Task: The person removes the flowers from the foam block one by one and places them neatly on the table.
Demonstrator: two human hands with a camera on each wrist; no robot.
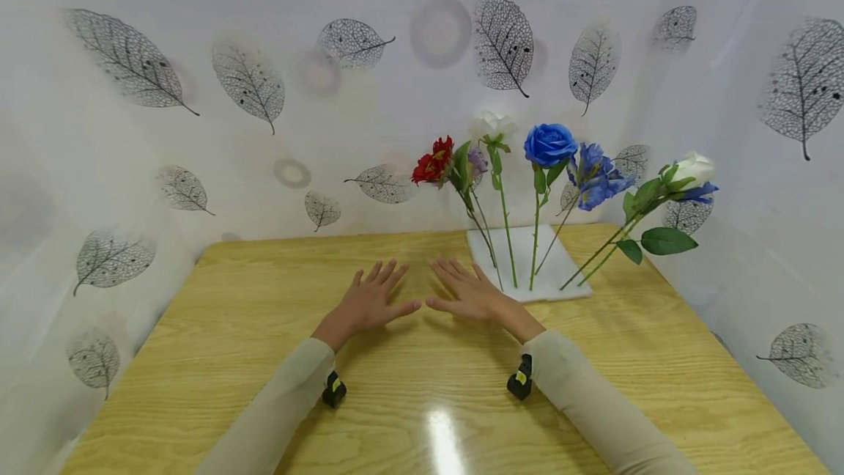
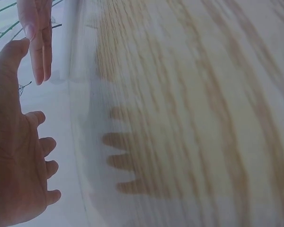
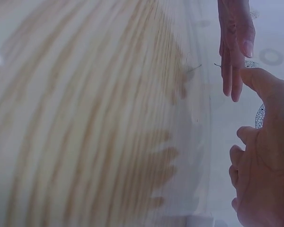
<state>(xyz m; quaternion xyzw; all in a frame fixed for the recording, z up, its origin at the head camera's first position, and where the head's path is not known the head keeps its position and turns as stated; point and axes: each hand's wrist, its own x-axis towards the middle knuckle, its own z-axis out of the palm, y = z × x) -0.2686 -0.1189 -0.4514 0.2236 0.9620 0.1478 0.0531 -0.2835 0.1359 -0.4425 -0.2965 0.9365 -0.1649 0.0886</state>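
Observation:
My left hand (image 1: 369,304) and right hand (image 1: 476,299) are spread above the wooden table (image 1: 264,306), holding nothing. Their thumbs point at each other with a small gap in the head view. In both wrist views the fingers stand apart from their dark reflections on the tabletop. Nearest my right hand is a white foam board (image 1: 560,264) with artificial flower stems standing in it. These carry a red flower (image 1: 433,163), a small purple flower (image 1: 478,160), a white flower (image 1: 494,127), a blue rose (image 1: 550,144), a ruffled blue flower (image 1: 596,178) and a white rose (image 1: 692,168).
At the far right, a blue bloom (image 1: 699,193) shows partly behind the white rose, and those stems lean out past the board. A white curtain (image 1: 369,116) with a leaf print hangs around the table's back and sides. Small black cameras (image 1: 334,390) sit at both wrists.

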